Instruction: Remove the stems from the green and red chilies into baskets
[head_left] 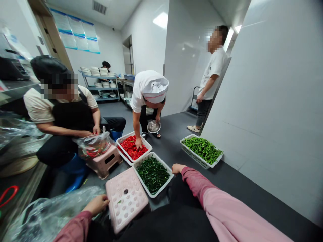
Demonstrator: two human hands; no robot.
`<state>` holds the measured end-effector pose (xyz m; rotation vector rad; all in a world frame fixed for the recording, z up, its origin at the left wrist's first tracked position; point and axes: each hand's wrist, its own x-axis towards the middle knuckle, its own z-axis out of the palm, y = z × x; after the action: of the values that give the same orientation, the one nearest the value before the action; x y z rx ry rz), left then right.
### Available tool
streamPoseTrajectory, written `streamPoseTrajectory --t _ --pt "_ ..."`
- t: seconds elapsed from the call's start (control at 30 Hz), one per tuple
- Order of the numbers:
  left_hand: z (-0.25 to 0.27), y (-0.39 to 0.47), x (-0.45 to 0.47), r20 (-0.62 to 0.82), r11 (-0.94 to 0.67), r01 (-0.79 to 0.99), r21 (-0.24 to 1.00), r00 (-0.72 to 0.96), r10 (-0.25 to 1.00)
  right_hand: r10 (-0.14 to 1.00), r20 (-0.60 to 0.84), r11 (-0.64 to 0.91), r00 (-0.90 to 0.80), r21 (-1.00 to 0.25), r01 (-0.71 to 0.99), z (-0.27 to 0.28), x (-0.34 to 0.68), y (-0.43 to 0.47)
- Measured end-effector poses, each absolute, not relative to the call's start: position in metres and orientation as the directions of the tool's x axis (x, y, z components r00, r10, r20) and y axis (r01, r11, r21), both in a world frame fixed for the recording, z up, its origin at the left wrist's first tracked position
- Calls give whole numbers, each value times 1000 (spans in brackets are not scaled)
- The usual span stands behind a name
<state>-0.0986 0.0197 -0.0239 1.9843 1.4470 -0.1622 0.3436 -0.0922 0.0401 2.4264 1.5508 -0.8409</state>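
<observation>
A pink plastic stool (127, 200) with a bumpy top stands before me. At its left edge, the fingers of my left hand (97, 205) are closed on the rim. My right hand (178, 168) is curled beside the right corner of a white basket (156, 194); whether it grips the rim or anything else is hidden. Dark green chillies (152, 173) fill that basket. Behind it, a second white basket (129, 160) holds red chillies (131, 146), and a co-worker's hand (138, 144) reaches into them.
Right of me, a basket of lighter green chillies (202, 149) stands by the wall. A seated co-worker (68, 107) handles a plastic bag (97, 146) on another pink stool (108, 161). Clear plastic sheeting (55, 215) lies at lower left. Another person (212, 74) stands back right.
</observation>
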Motion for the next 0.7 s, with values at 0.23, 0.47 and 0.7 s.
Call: streamPoseTrajectory --t 0.23,0.47,0.7 --pt "-24 19 -100 -463 -135 861 490 388 797 764 -586 -438 269 -165 884 30 350 -88" --pt "-19 19 -103 -479 -138 866 481 391 786 760 -602 -429 244 -183 884 25 363 -93" --pt "-25 21 -103 -491 -109 863 493 380 784 755 -609 -436 242 -191 879 19 369 -96"
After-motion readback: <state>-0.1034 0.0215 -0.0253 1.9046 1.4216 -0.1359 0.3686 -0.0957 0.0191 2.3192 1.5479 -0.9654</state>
